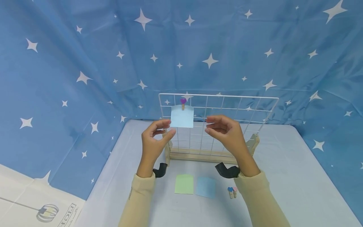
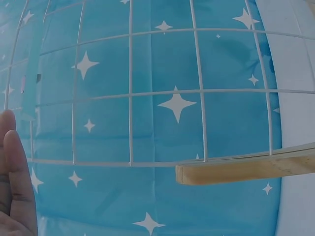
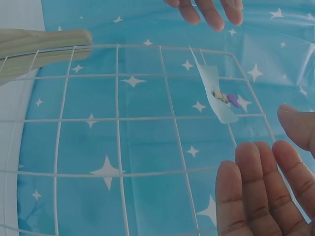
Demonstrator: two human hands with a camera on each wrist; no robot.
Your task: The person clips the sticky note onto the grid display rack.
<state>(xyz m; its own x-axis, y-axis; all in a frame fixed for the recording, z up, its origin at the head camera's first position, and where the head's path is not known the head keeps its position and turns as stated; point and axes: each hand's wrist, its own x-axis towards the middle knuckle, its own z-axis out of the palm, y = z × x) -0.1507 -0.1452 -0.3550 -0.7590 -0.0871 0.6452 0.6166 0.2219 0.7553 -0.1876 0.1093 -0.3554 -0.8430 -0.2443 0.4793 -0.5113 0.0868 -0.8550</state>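
Observation:
A light blue paper note [image 1: 182, 116] hangs on the white wire grid [image 1: 218, 95], held near its upper edge by a small wooden clothespin with a purple heart [image 1: 183, 101]. Beside the note's lower left edge is my left hand [image 1: 155, 137], fingers loosely bent and nothing in them; the right wrist view shows its fingertips [image 3: 211, 17] apart from the paper. To the right of the note, my right hand [image 1: 227, 132] is raised before the grid, likewise holding nothing. In the right wrist view, its fingers [image 3: 253, 182] are extended.
Wooden feet and a base bar [image 1: 202, 156] support the grid on a white-covered table [image 1: 283, 189]. In front lie a green note [image 1: 184, 184], another blue note [image 1: 205, 187], and two clothespins [image 1: 232, 193] with blue and pink hearts. A blue star-patterned cloth [image 1: 210, 37] hangs behind.

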